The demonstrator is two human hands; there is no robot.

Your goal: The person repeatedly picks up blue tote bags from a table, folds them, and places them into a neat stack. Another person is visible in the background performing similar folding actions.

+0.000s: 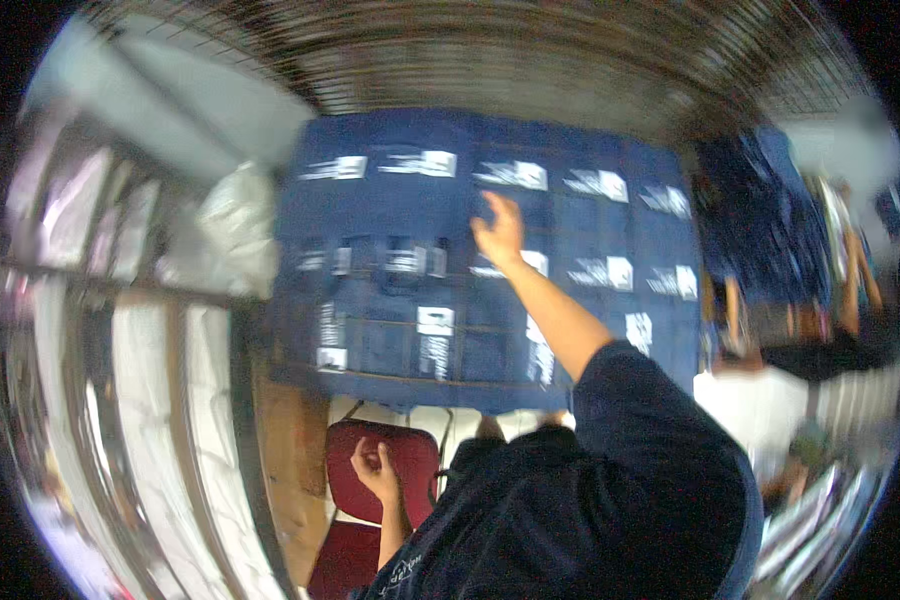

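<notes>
Dark blue cloth with rows of white printed patches covers a wide surface before me. The picture is blurred, and I cannot tell whether the cloth is one sheet or several pieces lying side by side. My right hand is stretched out over the middle of it, fingers apart and nothing in them; whether it touches the cloth I cannot make out. Lower down on the left, my left hand hangs in front of a dark red chair. Its fingers are loosely bent and spread from the thumb, with nothing visible in them.
Shelving with white stacks runs along the left, and a whitish plastic bag bulges beside the cloth. More dark blue cloth hangs at the right, near another person's arm. Blurred bars span the far side.
</notes>
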